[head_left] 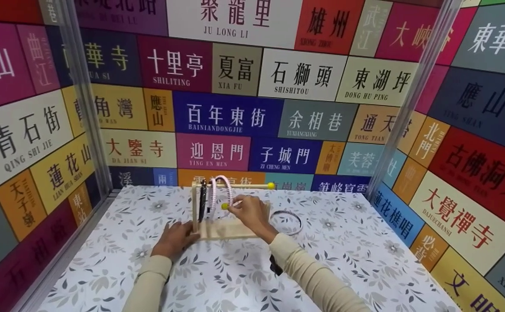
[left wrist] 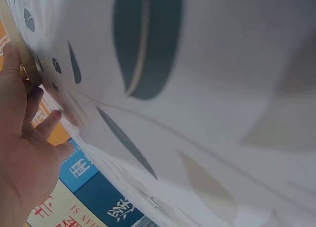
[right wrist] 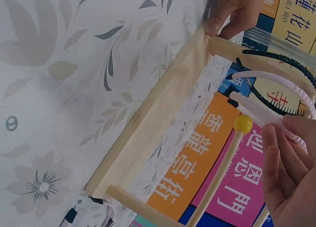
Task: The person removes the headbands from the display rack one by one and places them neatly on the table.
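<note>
A wooden rack (head_left: 228, 231) with yellow-ball rods stands on the table. My left hand (head_left: 174, 239) grips the left end of its base, thumb on the wood in the right wrist view. With my right hand (head_left: 252, 213) I pinch a light pink headband (head_left: 226, 184) near its lower end, beside a yellow ball (right wrist: 243, 124). On the rack's left side hang a black headband (head_left: 202, 201) and another pink headband (head_left: 212, 195). The left wrist view catches my left fingers at the edge of the wood.
A loose headband (head_left: 301, 223) with dark teeth lies on the table right of the rack. The table (head_left: 218, 281) has a leaf-patterned white cover. Panels with large characters (head_left: 228, 113) rise behind and at both sides, with metal posts (head_left: 402, 93) at the corners.
</note>
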### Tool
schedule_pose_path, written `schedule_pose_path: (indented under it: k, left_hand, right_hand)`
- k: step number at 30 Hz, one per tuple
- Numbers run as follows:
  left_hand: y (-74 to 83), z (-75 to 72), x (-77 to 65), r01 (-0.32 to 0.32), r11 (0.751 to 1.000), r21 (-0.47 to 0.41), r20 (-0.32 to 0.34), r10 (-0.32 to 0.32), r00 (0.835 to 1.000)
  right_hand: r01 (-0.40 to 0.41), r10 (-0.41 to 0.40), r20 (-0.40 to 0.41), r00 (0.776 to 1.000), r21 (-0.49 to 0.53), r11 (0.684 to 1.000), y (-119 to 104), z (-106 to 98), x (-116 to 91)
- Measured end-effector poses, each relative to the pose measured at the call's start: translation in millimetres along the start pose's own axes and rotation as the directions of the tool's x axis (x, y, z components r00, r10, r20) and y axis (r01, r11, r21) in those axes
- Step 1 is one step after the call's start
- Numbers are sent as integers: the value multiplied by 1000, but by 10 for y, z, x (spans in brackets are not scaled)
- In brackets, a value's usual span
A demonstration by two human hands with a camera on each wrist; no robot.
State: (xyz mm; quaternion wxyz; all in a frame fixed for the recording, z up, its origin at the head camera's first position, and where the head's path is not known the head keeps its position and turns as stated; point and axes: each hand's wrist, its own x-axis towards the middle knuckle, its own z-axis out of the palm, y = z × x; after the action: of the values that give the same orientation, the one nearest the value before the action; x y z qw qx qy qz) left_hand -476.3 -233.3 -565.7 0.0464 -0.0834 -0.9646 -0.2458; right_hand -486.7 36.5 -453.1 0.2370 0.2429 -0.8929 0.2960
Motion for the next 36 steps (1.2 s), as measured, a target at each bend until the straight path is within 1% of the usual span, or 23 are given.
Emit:
schedule_pose_path:
  k: [3,6,8,13,17,20,25,27,30,32,36]
  left_hand:
    - [14,-7,8,11,1000,5,11,-11,1000]
    - [32,-15,9,27,1000,3,17,-27,999]
    - [47,-27,-2,34,999,-3,20,-34,999]
    - [57,-32,-12,15,1000,3,17,-15,1000]
    - [31,-17,-4,29,1000,-7,22,-28,999]
    - [12,-1,-3,39,999,-26,22,-39,999]
    - [15,5,-21,24,999,-29,4,-23,1000]
    - [21,0,-30,29,999,-34,10,-29,1000]
    - [29,-9,-39,53,997,-53,33,-52,998]
    - [33,-15,-33,68,996,-49,47,-66,997]
    - [51,-24,-18,67,997,-43,45,-65,997]
  right_hand:
    - [-7,7,-15,1000,-30,1000,29,-59,5]
    - [-25,24,-19,1000,-38,999,55,-129,14]
    - [-36,36,-21,999,-25,999,70,-172,19]
    - [-61,61,-15,998,-2,998,118,-297,34]
    - [-86,86,-12,996,9,996,155,-421,49]
    - [-89,89,-24,996,21,996,188,-512,57]
    - [-70,71,-55,996,11,997,269,-646,66]
    - [-67,67,-64,996,4,998,306,-694,62]
    - [-70,71,-71,995,13,997,366,-761,41]
    - [-71,72,-76,994,20,997,406,-806,26]
    - [-81,83,-91,992,30,996,490,-889,8]
